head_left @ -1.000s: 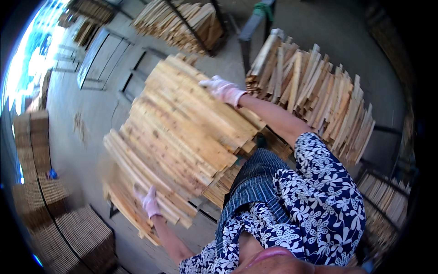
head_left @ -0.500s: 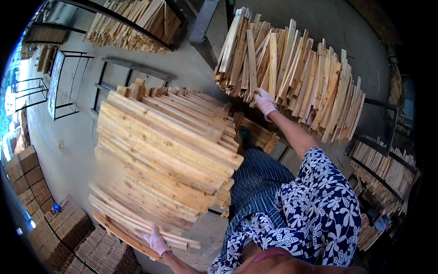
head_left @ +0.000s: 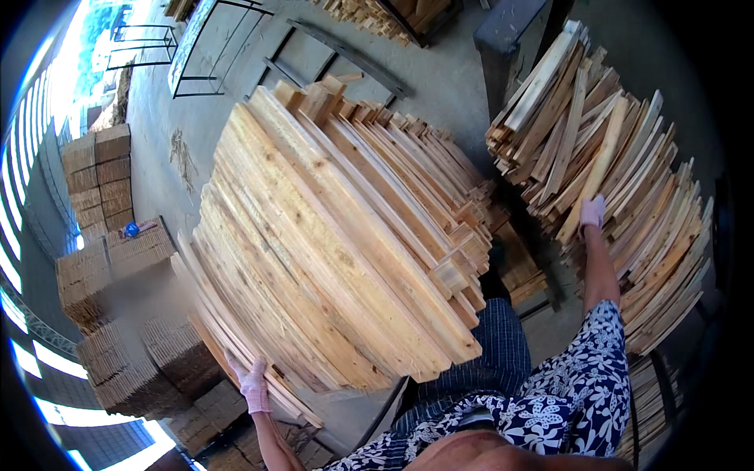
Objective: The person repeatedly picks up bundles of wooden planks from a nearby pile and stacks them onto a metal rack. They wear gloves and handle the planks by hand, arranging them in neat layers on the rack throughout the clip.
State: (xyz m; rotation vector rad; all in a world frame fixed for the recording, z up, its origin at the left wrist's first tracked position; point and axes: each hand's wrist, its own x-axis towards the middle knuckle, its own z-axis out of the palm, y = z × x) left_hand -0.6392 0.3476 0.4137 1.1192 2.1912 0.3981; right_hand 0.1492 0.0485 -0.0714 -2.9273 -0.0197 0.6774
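Note:
My left hand (head_left: 253,386), in a pale glove, is at the near-left edge of a broad wooden stack. Its thumb and fingers are spread apart against several narrow slats (head_left: 276,391). The stack's top is a layer of pale, knotty boards (head_left: 314,243) lying side by side. Out to the right, my gloved right hand (head_left: 593,213) is closed around the near end of a pale wooden slat (head_left: 608,149). That slat lies tilted across a loose pile of slats (head_left: 664,212); the fingers' far side is hidden.
Bundled brown stacks (head_left: 129,337) stand at the left. Beyond the boards lie a dark metal frame (head_left: 353,59) and a metal-legged table (head_left: 188,47). A dark post (head_left: 503,47) rises beside the right pile. More slats (head_left: 353,9) are stacked at the far edge.
My view has turned, shifting the scene. My right hand has gone from the edge of the right pile to a slat on it, now gripped. My left hand stays at the board stack's edge.

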